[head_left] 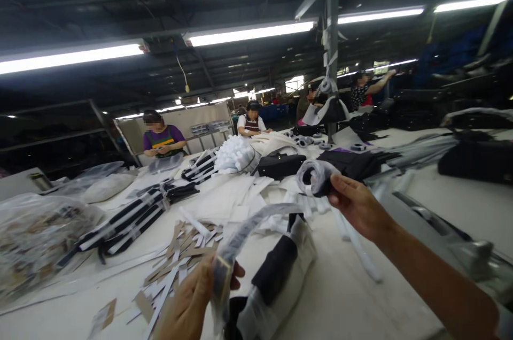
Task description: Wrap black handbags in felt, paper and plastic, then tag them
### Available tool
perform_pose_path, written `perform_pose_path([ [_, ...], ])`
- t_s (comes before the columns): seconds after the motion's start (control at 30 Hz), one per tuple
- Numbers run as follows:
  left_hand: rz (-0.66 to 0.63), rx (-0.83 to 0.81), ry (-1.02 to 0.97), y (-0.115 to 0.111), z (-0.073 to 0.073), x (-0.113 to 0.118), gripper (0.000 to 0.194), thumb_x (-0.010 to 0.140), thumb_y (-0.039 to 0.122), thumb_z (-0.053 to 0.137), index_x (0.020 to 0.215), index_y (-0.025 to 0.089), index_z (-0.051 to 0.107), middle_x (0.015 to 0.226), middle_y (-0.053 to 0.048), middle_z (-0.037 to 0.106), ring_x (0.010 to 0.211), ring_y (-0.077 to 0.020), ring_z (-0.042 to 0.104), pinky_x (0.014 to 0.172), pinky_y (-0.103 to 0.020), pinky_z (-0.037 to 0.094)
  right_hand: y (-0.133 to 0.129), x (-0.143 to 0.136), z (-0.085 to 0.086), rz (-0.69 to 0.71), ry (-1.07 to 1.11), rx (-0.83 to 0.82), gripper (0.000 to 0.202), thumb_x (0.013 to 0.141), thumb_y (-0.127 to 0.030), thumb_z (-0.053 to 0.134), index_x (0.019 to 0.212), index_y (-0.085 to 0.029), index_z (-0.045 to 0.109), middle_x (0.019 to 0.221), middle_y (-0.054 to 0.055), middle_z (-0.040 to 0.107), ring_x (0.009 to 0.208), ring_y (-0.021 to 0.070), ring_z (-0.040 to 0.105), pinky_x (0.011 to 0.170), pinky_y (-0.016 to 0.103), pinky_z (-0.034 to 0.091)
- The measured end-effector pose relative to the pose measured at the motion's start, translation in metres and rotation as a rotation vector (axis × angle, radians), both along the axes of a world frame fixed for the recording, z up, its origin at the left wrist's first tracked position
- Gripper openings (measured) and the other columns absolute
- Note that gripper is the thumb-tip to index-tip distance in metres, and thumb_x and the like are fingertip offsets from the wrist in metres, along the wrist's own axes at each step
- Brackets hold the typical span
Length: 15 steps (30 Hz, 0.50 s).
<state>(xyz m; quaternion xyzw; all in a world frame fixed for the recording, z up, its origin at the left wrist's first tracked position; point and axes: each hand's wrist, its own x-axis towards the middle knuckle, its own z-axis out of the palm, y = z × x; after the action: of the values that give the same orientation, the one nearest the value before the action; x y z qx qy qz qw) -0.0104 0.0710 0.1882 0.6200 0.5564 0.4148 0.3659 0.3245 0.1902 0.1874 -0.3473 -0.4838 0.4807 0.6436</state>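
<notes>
My right hand (356, 203) pinches a coiled roll (315, 177) in cloudy, translucent wrapping, held above the table. Below and to the left, my left hand (200, 286) has its fingers closed round an arched strap (256, 219) covered in translucent film. A tan edge shows on the strap beside the fingers. The strap's far end comes down by a black bag (276, 268) partly covered in whitish wrapping, which lies between my hands. Whether the strap is joined to the bag I cannot tell. Loose brown and white strips (176, 260) lie left of the bag.
A clear plastic sack (40, 238) stands at the left on the white table (352, 308). Black wrapped straps (132, 217), a white heap (236, 155) and black pieces (280, 165) lie farther back. A metal post (332, 51) rises behind them. Several people work beyond.
</notes>
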Motion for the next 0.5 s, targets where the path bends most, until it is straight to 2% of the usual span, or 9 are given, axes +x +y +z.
perform_pose_path([
  [0.07,0.018,-0.050,-0.005,0.003,-0.003,-0.003,0.067,0.094,0.069,0.024,0.097,0.023,0.072,0.102,-0.007,0.072,0.094,-0.0256,0.066,0.084,-0.037,0.055,-0.035,0.000,-0.007,0.078,0.083,-0.025,0.036,0.074,-0.055,0.078,0.081,-0.020,0.070,0.070,0.001,0.058,0.056,0.0100,0.043,0.048,0.022,0.036],
  [0.13,0.056,-0.011,0.038,0.006,-0.006,-0.006,0.064,0.097,0.065,0.024,0.111,0.022,0.070,0.116,-0.008,0.070,0.108,-0.0278,0.064,0.093,-0.043,0.053,-0.065,-0.005,-0.021,0.140,0.030,0.004,0.033,0.074,-0.051,0.080,0.081,-0.020,0.072,0.067,0.001,0.058,0.058,0.0108,0.045,0.052,0.023,0.039],
  [0.2,0.142,0.239,0.222,0.006,-0.003,-0.005,0.053,0.097,0.060,0.037,0.126,0.023,0.063,0.130,-0.009,0.064,0.123,-0.0298,0.057,0.105,-0.049,0.046,-0.088,-0.013,-0.037,0.175,-0.110,0.047,0.027,0.075,-0.044,0.081,0.083,-0.019,0.074,0.068,0.002,0.059,0.065,0.0131,0.049,0.060,0.024,0.042],
  [0.3,0.221,0.797,0.539,-0.005,0.008,0.008,0.038,0.092,0.037,0.061,0.129,0.025,0.060,0.131,-0.008,0.063,0.126,-0.0266,0.054,0.110,-0.045,0.041,-0.112,-0.034,-0.057,0.182,-0.175,0.041,0.022,0.079,-0.038,0.079,0.089,-0.019,0.075,0.072,0.002,0.061,0.072,0.0150,0.052,0.067,0.025,0.044],
  [0.33,0.189,0.937,0.592,-0.011,0.012,0.015,0.034,0.091,0.029,0.064,0.125,0.024,0.062,0.126,-0.007,0.066,0.121,-0.0241,0.058,0.107,-0.041,0.044,-0.118,-0.042,-0.061,0.180,-0.125,0.016,0.023,0.081,-0.040,0.078,0.090,-0.019,0.074,0.071,0.002,0.060,0.070,0.0140,0.051,0.066,0.024,0.044],
  [0.4,0.048,1.087,0.656,-0.023,0.016,0.033,0.027,0.090,0.023,0.066,0.118,0.022,0.065,0.116,-0.006,0.071,0.110,-0.0199,0.064,0.099,-0.033,0.049,-0.129,-0.059,-0.066,0.201,0.037,-0.080,0.026,0.083,-0.044,0.075,0.091,-0.019,0.074,0.071,0.001,0.059,0.066,0.0118,0.047,0.062,0.022,0.042],
  [0.5,-0.149,1.080,0.726,-0.033,0.013,0.059,0.033,0.089,0.036,0.068,0.117,0.018,0.064,0.112,-0.006,0.074,0.098,-0.0209,0.068,0.088,-0.031,0.055,-0.141,-0.076,-0.064,0.281,0.289,-0.290,0.032,0.081,-0.048,0.076,0.094,-0.019,0.074,0.081,0.003,0.063,0.066,0.0104,0.048,0.061,0.020,0.044],
])
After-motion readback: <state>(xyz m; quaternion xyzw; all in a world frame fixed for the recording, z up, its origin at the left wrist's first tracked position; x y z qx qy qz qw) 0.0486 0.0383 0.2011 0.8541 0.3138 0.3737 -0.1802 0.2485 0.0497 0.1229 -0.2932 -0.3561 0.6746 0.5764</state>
